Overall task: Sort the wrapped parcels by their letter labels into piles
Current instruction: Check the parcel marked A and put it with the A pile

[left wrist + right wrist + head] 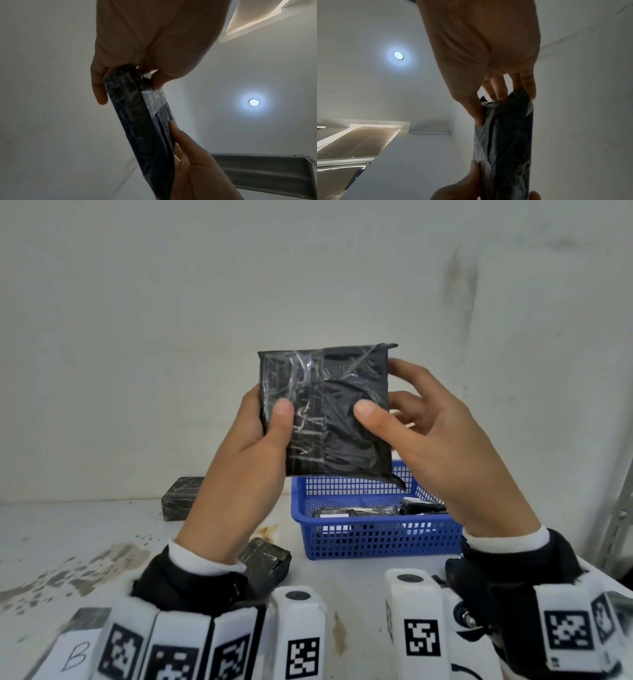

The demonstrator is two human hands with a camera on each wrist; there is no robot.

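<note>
A flat square parcel [325, 412] wrapped in black plastic and clear tape is held upright in front of me, above the table. Its side facing me shows no label. My left hand [260, 422] grips its left edge, thumb on the front and fingers behind. My right hand [404, 412] grips its right edge the same way. In the left wrist view the parcel [137, 119] is seen edge-on, with a strip of white paper on the face under my thumb. The right wrist view shows the parcel [508, 142] edge-on too.
A blue mesh basket [373, 535] on the white table holds more black parcels. One black parcel [180, 498] lies at the back left by the wall. Another [267, 559] lies near my left wrist. A parcel with a white label marked B [73, 655] sits at the bottom left.
</note>
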